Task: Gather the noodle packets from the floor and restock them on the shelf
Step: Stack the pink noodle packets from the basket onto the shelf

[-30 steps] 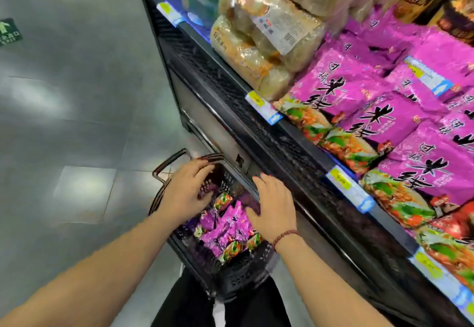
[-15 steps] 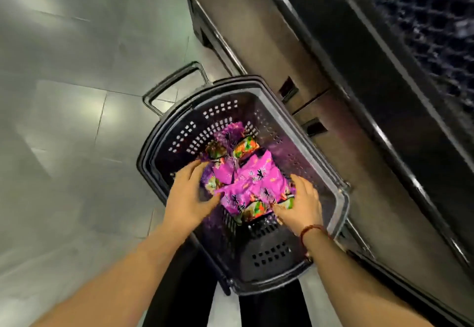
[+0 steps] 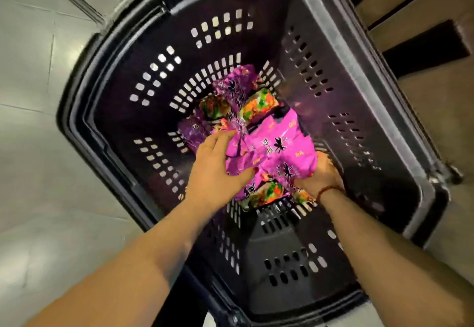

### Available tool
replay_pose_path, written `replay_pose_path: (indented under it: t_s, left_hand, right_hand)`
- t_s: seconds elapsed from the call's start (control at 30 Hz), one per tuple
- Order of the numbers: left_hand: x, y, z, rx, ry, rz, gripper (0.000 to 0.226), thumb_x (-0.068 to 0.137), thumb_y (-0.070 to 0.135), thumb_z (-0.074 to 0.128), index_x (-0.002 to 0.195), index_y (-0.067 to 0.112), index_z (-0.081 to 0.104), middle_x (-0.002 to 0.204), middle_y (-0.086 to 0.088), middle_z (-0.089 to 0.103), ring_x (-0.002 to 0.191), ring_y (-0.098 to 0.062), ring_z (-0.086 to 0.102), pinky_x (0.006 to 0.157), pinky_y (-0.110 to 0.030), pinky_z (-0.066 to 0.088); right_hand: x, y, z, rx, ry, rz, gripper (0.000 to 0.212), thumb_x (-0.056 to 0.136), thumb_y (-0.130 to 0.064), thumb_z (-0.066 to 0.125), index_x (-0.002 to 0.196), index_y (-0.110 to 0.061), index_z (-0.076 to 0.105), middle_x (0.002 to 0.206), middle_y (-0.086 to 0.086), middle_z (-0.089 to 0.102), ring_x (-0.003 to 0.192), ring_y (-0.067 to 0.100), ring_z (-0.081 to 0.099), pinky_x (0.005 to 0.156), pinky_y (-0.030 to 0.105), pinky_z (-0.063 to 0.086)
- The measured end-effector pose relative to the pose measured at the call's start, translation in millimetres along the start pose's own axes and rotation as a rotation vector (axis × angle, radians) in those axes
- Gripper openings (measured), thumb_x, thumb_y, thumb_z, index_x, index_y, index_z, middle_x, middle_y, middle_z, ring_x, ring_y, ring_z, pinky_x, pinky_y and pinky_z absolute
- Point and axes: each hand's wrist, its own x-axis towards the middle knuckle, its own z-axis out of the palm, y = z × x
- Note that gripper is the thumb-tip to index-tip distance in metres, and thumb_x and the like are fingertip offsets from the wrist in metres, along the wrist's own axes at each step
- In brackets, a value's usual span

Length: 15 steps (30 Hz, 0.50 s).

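Several pink-purple noodle packets [image 3: 275, 149] lie in a heap at the bottom of a black slotted basket [image 3: 359, 111] on the floor. My left hand [image 3: 218, 170] grips the heap from its left side, thumb curled over the near packet. From the right, my right hand [image 3: 324, 175] holds the same bunch, fingers tucked under it and mostly hidden; a red bead bracelet circles that wrist. More packets [image 3: 238, 88] lie loose behind the held ones. The shelf is out of view.
Grey floor tiles [image 3: 33, 160] spread to the left of the basket. The basket's handle [image 3: 77, 1] sticks out at the upper left. The shelf unit's beige base panel [image 3: 441, 121] runs close along the right side.
My head has tipped down and closer, so the shelf left view and the basket fills it. Both hands went deeper into the basket and closed round the bunch of packets.
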Motion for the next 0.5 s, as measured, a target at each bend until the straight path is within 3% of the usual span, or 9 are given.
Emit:
replay_pose_path:
  t_s: [0.13,0.2,0.27,0.33,0.4,0.5]
  left_hand:
    - [1,4,-3,-0.049,-0.004,-0.042,0.077,0.072,0.042,0.076,0.140,0.020,0.046,0.132,0.005,0.046,0.125,-0.013,0.041,0.099,-0.021,0.028]
    - [1,6,-6,-0.130,-0.045,-0.123,0.076,0.077,0.037,0.080,0.142,0.022,0.044,0.129,0.011,0.042,0.122,-0.007,0.039,0.098,-0.022,0.030]
    - [0,8,-9,-0.273,-0.104,-0.218,0.081,0.075,0.039,0.082,0.143,0.025,0.041,0.138,0.011,0.042,0.127,-0.007,0.039,0.103,-0.028,0.034]
    - [1,11,-10,-0.415,-0.175,-0.324,0.089,0.071,0.038,0.085,0.146,0.027,0.038,0.144,0.008,0.042,0.130,-0.011,0.042,0.104,-0.031,0.037]
    - [0,17,-11,-0.535,-0.264,-0.411,0.094,0.066,0.033,0.088,0.145,0.025,0.038,0.140,0.007,0.047,0.123,-0.017,0.054,0.096,-0.034,0.048]
    - [3,18,-13,-0.733,-0.294,-0.442,0.075,0.059,0.029,0.088,0.126,0.019,0.055,0.116,-0.003,0.069,0.100,-0.023,0.070,0.078,-0.032,0.057]
  right_hand:
    - [-16,-5,-6,-0.058,0.084,-0.074,0.040,0.074,-0.026,0.080,0.105,-0.015,0.058,0.096,0.005,0.064,0.087,0.024,0.059,0.068,0.026,0.038]
    - [-33,-11,-14,0.079,0.057,-0.133,0.034,0.074,-0.025,0.081,0.098,-0.015,0.059,0.085,-0.003,0.060,0.080,0.018,0.056,0.064,0.024,0.038]
    - [-48,-20,-23,0.362,-0.027,-0.158,0.032,0.072,-0.022,0.083,0.092,-0.013,0.060,0.083,-0.003,0.064,0.078,0.015,0.061,0.062,0.023,0.044]
    - [-59,-30,-28,0.599,-0.134,-0.164,0.029,0.073,-0.021,0.083,0.094,-0.012,0.065,0.088,0.004,0.070,0.086,0.020,0.067,0.071,0.027,0.053]
    - [-67,-43,-30,0.734,-0.239,-0.186,0.031,0.073,-0.027,0.082,0.099,-0.016,0.067,0.094,0.004,0.073,0.093,0.022,0.069,0.085,0.039,0.056]
    - [-68,-67,-31,0.852,-0.377,-0.239,0.043,0.066,-0.038,0.078,0.102,-0.016,0.067,0.096,0.001,0.075,0.095,0.019,0.070,0.094,0.045,0.051]
